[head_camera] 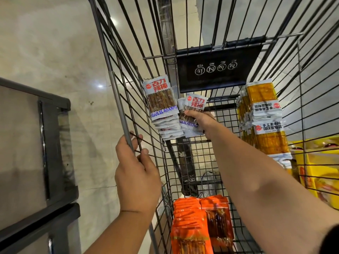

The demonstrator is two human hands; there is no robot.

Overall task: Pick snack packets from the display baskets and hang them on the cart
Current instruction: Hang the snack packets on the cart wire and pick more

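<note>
I look down into a wire shopping cart (201, 149). My right hand (200, 121) reaches deep inside and grips a stack of white snack packets (192, 109) with brown sticks and blue lettering. Just left of it, a second bundle of the same white packets (161, 105) hangs against the cart's left wire wall. My left hand (135, 173) grips the cart's left top rail (119, 105), fingers curled around the bar. Yellow-orange packets with white labels (264, 123) hang on the right wall. Orange packets (200, 224) sit at the near end of the cart.
A black flap with white pictograms (216, 68) folds down at the cart's far end. A dark metal shelf unit (36, 153) stands to the left on a glossy tiled floor (55, 43). Yellow boxes (319, 165) lie outside the cart's right wall.
</note>
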